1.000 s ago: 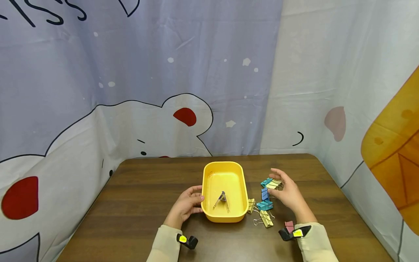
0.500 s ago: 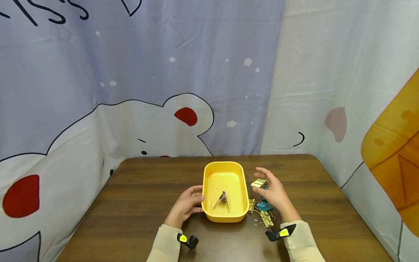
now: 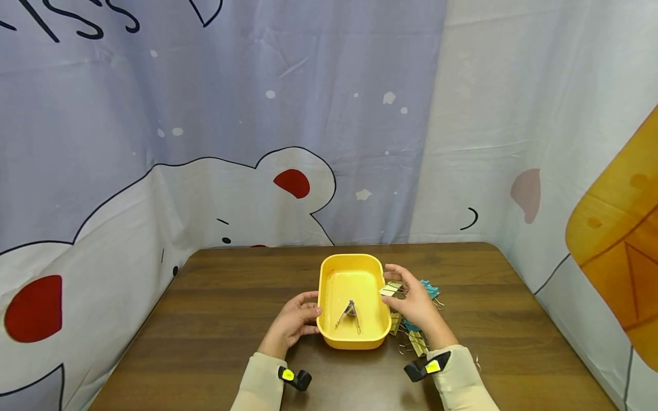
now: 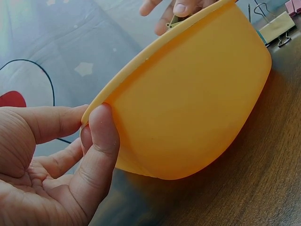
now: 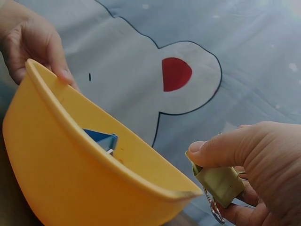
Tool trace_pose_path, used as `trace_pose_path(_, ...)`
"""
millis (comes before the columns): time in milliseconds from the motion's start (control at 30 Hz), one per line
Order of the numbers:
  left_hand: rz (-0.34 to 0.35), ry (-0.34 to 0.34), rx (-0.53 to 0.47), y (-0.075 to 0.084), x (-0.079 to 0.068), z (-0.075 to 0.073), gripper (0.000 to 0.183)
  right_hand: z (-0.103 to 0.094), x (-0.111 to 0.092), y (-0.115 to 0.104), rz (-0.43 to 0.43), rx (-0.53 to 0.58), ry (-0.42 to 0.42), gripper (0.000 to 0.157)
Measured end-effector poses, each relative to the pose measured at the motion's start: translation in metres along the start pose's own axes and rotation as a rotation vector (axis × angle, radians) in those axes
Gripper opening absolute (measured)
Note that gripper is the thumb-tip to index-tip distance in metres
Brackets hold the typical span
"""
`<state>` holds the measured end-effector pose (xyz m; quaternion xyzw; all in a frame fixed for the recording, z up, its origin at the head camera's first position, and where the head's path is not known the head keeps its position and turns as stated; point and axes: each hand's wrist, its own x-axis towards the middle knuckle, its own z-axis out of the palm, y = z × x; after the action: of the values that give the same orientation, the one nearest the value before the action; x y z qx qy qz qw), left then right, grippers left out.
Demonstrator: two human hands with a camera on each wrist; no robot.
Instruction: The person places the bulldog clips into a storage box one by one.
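My left hand (image 3: 293,322) pinches the left rim of a yellow plastic basin (image 3: 349,279), thumb and fingers on either side of the edge in the left wrist view. A blue binder clip (image 3: 350,308) lies inside, its wire handles spread toward me. At the basin's right rim, my right hand (image 3: 418,308) holds a yellow binder clip (image 5: 218,183) between thumb and fingers. In the right wrist view that clip is just outside the rim, one wire handle (image 5: 214,207) hanging below it.
Right of the basin, partly hidden by my right arm, lie several more binder clips, among them a teal one (image 3: 429,288) and a yellow one (image 3: 418,342). A pink clip (image 4: 294,6) shows in the left wrist view. A printed curtain (image 3: 360,114) hangs behind the wooden table (image 3: 231,297).
My right hand has moved left from the pile of clips to the basin's right rim, carrying the yellow binder clip. The left hand and the basin have stayed in place.
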<state>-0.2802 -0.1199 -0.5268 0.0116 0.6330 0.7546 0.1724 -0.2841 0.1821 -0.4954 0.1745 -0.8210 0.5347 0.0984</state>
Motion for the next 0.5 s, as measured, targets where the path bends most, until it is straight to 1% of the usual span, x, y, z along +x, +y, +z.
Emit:
trace_pose_path(67,-0.002,0.003,0.002,0.0,0.0,0.0,0.053,0.004,0.0,-0.002,-0.001,-0.004,-0.004,0.068)
trace_pose_path(300,0.0,-0.005,-0.014,-0.001,0.0,0.001,0.053,0.015,0.0,-0.009,-0.044,0.007,-0.016,0.07)
trace_pose_path(433,-0.001,-0.003,-0.014,-0.001,0.0,0.001,0.053,0.021,0.001,-0.009,-0.042,0.014,-0.023,0.07)
trace_pose_path(500,-0.006,0.0,-0.015,0.0,0.0,0.001,0.053,0.023,0.001,-0.01,-0.044,0.038,-0.033,0.069)
